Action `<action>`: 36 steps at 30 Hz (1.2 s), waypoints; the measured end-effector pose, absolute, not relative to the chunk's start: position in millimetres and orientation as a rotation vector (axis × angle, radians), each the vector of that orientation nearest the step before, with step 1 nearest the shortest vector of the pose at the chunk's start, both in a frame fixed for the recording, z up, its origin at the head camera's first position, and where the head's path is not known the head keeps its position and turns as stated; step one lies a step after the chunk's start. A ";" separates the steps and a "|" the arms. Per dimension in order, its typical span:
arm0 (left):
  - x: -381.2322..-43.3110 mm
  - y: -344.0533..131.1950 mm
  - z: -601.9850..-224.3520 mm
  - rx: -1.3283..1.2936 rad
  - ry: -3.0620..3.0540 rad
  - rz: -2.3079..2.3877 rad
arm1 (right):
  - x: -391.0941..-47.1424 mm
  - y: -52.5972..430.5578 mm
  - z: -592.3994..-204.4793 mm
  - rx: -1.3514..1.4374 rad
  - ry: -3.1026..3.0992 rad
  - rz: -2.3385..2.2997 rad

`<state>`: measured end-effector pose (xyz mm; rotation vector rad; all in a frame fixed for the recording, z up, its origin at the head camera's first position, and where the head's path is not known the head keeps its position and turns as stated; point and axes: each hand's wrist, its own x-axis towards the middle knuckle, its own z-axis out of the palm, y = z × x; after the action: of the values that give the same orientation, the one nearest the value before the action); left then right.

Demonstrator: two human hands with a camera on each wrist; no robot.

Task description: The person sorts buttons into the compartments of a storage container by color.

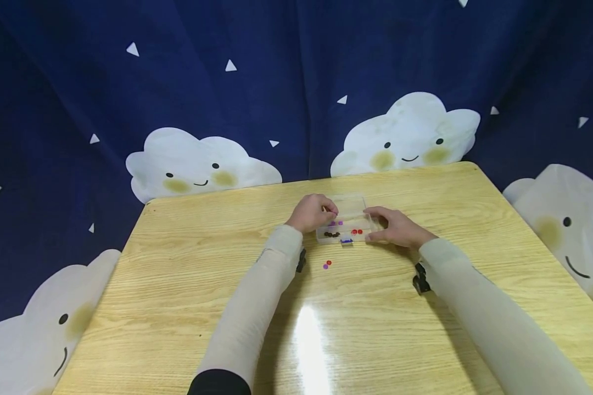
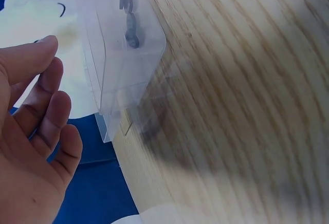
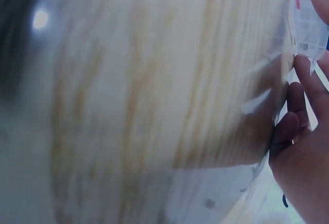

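Observation:
A clear plastic box (image 1: 319, 239) with its lid (image 1: 350, 203) raised at the back sits on the table. Black beads (image 1: 332, 235), red beads (image 1: 357, 232) and purple beads (image 1: 340, 223) lie in separate compartments. My left hand (image 1: 316, 213) is above the box's left part, thumb and index fingertips together. A tiny dark piece shows at those fingertips in the head view; its kind is unclear. My right hand (image 1: 396, 227) holds the box's right end between thumb and fingers. In the left wrist view, the left hand (image 2: 36, 116) is beside the box wall (image 2: 139, 64).
On the wooden table (image 1: 188, 285), a red bead (image 1: 329, 263) and a purple bead (image 1: 325, 266) lie in front of the box. A blue piece (image 1: 346, 241) shows at its front edge. Behind the table hangs a dark blue curtain (image 1: 296, 88) with cloud prints.

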<state>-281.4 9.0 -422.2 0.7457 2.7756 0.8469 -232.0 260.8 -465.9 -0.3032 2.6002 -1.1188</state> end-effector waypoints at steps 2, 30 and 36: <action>-281.6 10.1 -422.2 0.740 2.768 0.841 | -232.1 260.6 -465.1 -0.303 2.599 -1.120; -276.3 18.1 -431.5 0.716 2.770 0.767 | -228.5 259.8 -468.5 -0.285 2.592 -1.158; -276.0 19.0 -430.0 0.712 2.774 0.762 | -228.0 259.4 -465.8 -0.291 2.592 -1.175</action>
<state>-276.0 19.0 -430.0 0.7118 2.7737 0.7622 -228.0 259.4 -465.8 -0.2915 2.5917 -1.1755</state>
